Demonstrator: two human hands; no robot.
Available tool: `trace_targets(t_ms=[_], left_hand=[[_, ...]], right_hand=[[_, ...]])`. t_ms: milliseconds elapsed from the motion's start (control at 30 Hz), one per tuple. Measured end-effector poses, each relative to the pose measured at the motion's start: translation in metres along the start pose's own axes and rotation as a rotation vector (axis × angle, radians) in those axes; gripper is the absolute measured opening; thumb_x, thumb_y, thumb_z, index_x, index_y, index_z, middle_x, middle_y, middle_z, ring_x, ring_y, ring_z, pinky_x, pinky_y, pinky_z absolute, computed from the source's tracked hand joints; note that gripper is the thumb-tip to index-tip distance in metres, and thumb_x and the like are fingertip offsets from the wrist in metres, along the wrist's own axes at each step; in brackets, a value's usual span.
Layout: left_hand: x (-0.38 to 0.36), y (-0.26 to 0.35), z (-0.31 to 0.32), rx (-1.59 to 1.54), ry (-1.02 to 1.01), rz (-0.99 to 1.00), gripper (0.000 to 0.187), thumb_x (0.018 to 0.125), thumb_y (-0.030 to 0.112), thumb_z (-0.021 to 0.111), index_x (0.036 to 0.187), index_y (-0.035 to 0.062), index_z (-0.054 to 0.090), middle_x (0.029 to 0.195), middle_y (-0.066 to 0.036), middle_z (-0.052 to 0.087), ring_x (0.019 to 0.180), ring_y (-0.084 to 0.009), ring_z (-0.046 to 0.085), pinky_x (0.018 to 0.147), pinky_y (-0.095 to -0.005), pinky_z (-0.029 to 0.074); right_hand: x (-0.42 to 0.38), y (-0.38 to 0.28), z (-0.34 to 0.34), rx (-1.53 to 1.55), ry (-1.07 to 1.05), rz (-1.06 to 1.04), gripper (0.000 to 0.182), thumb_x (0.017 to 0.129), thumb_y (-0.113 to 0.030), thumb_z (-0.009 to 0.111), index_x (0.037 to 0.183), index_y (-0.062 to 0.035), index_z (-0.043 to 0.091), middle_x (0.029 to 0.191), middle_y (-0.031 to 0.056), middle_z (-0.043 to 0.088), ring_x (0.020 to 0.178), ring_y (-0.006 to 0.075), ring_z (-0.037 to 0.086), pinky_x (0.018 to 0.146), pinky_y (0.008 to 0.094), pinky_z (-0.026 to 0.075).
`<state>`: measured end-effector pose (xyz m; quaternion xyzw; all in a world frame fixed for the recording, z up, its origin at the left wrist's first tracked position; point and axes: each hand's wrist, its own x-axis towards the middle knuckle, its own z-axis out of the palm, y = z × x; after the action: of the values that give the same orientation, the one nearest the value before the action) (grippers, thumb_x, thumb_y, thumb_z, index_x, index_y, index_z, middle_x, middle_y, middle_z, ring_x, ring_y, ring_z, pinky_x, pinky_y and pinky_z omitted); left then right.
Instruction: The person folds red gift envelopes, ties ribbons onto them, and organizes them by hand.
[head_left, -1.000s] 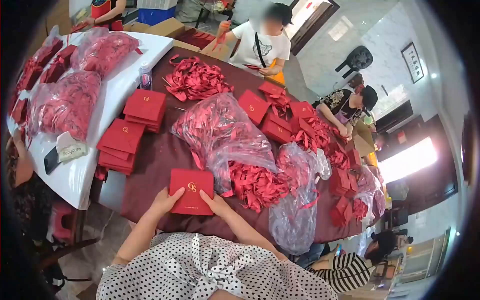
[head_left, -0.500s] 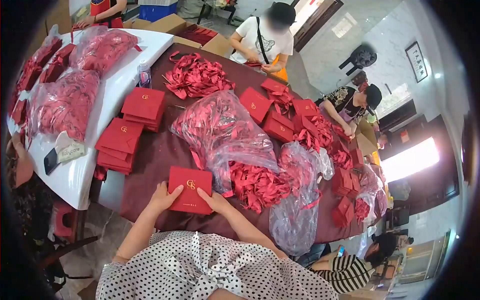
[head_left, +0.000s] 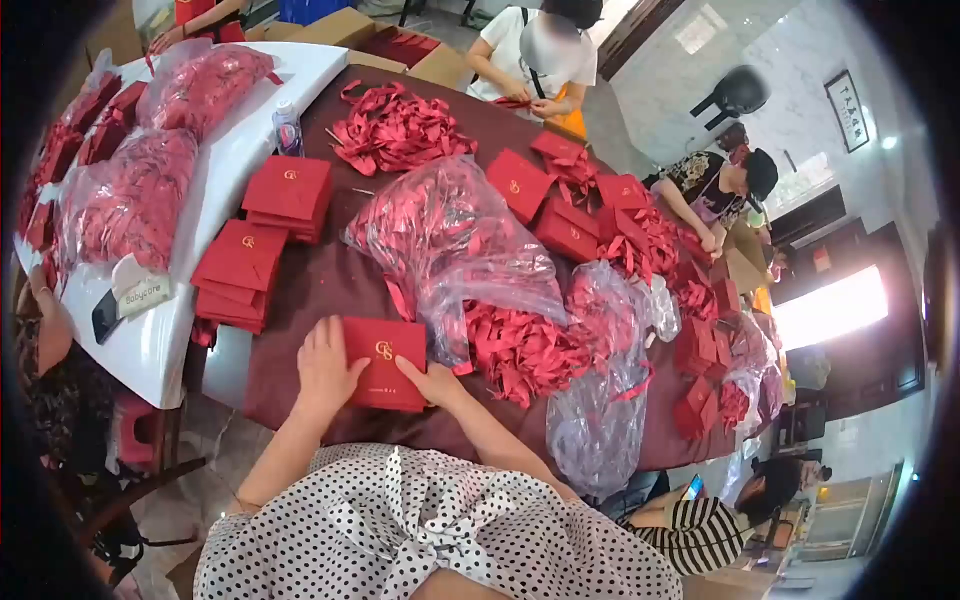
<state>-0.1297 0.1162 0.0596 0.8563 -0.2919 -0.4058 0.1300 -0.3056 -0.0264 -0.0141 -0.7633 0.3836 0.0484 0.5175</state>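
Note:
A red gift bag (head_left: 384,335) with a gold monogram lies flat in front of me, close over the table's near edge. My left hand (head_left: 325,368) is along its left side, fingers stretched upward and together, thumb over the edge. At the lower right corner my right hand (head_left: 438,384) grips it, thumb on the front and the other fingers hidden. Just beyond is a clear plastic sack (head_left: 450,240) of red ribbons. Loose red ribbons (head_left: 520,350) spill out to its right. Two stacks of similar bags, a nearer stack (head_left: 237,272) and a farther stack (head_left: 288,198), stand to the left.
A white table (head_left: 230,150) on the left carries plastic-wrapped red bundles (head_left: 130,200), a bottle (head_left: 288,130) and a phone (head_left: 106,318). A ribbon heap (head_left: 400,128) lies at the back. More red bags (head_left: 568,230) sit to the right. People work around the dark red table (head_left: 300,345).
My left hand has shifted up along the bag's left side, its fingers now showing beside the edge. My right thumb stays on the front. The view has moved slightly.

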Motion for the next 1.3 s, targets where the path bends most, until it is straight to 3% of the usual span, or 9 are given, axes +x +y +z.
trace_targets(t_ms=[67,133,267,500,633,867,1000,1167,1300], left_hand=[[-0.004,0.0,0.015,0.178,0.572,0.343,0.086,0.072,0.06,0.063,0.125,-0.0057,0.045,0.134,-0.025,0.042,0.122,-0.0408,0.043,0.096,-0.046,0.039],[0.002,0.005,0.032,0.25,0.644,0.773,0.099,0.063,0.059,0.07,0.137,0.0026,0.036,0.144,-0.023,0.03,0.131,-0.0455,0.028,0.102,-0.0545,0.03],[-0.015,0.018,0.054,0.388,0.282,0.725,0.111,0.055,0.058,0.077,0.146,0.0223,0.024,0.149,-0.02,0.019,0.138,-0.0463,0.009,0.103,-0.0701,0.011],[-0.009,0.009,0.07,0.522,0.37,0.694,0.104,0.061,0.048,0.075,0.145,0.0126,0.025,0.151,-0.016,0.019,0.139,-0.0438,0.011,0.104,-0.0681,0.013],[-0.009,0.008,0.072,0.541,0.41,0.713,0.103,0.062,0.046,0.075,0.145,0.0118,0.025,0.151,-0.016,0.019,0.139,-0.0436,0.012,0.104,-0.0678,0.013],[-0.008,0.009,0.075,0.566,0.466,0.748,0.1,0.063,0.041,0.074,0.145,0.0101,0.027,0.15,-0.017,0.022,0.138,-0.0439,0.013,0.104,-0.0672,0.013],[-0.006,0.01,0.08,0.59,0.46,0.735,0.103,0.063,0.045,0.075,0.146,0.0095,0.024,0.151,-0.018,0.019,0.139,-0.0445,0.011,0.104,-0.0671,0.012],[-0.006,0.008,0.081,0.594,0.466,0.728,0.105,0.062,0.045,0.076,0.146,0.01,0.023,0.151,-0.017,0.019,0.139,-0.0441,0.011,0.105,-0.0666,0.012],[-0.009,0.01,0.078,0.58,0.49,0.738,0.106,0.06,0.045,0.076,0.146,0.0109,0.024,0.15,-0.017,0.02,0.138,-0.0435,0.013,0.105,-0.0661,0.013]], right_hand=[[0.0,-0.005,-0.004,-0.01,-0.05,0.088,0.08,0.08,-0.074,0.044,0.112,-0.004,0.064,0.085,0.0177,0.067,0.074,0.026,0.065,0.063,0.0336,0.051],[-0.003,-0.016,-0.012,-0.039,-0.141,0.263,0.082,0.078,-0.076,0.043,0.106,-0.0029,0.066,0.086,0.023,0.067,0.08,0.0329,0.067,0.072,0.0397,0.051],[-0.001,-0.014,-0.006,-0.174,-0.022,0.145,0.065,0.082,-0.063,0.047,0.097,-0.0024,0.068,0.094,0.0298,0.063,0.096,0.0419,0.061,0.079,0.0475,0.049],[-0.058,-0.024,-0.039,-0.095,0.012,-0.092,0.051,0.08,-0.052,0.061,0.097,-0.0037,0.066,0.087,0.0193,0.067,0.086,0.0315,0.066,0.075,0.0381,0.051],[-0.057,0.008,-0.085,-0.161,0.726,-0.495,0.017,0.084,-0.018,0.066,0.088,-0.001,0.066,0.078,0.0134,0.067,0.067,0.0204,0.065,0.062,0.0308,0.051],[0.027,0.013,-0.109,-0.83,0.411,-0.372,0.08,0.064,-0.032,0.073,0.133,-0.0074,0.041,0.141,0.0182,0.034,0.129,0.0398,0.032,0.104,0.049,0.033],[0.057,0.008,-0.103,-0.823,0.369,-0.149,0.078,0.064,-0.025,0.072,0.135,-0.0174,0.04,0.142,0.0187,0.03,0.131,0.0431,0.029,0.105,0.0518,0.031],[0.058,0.031,-0.122,-0.578,0.41,-0.386,0.041,0.071,-0.011,0.061,0.112,-0.0088,0.062,0.104,0.0202,0.062,0.098,0.0361,0.06,0.086,0.0428,0.048],[0.004,0.05,-0.176,-0.515,0.284,-0.602,0.035,0.066,-0.007,0.066,0.101,-0.0052,0.061,0.104,0.0199,0.061,0.101,0.0368,0.057,0.085,0.0439,0.047]])
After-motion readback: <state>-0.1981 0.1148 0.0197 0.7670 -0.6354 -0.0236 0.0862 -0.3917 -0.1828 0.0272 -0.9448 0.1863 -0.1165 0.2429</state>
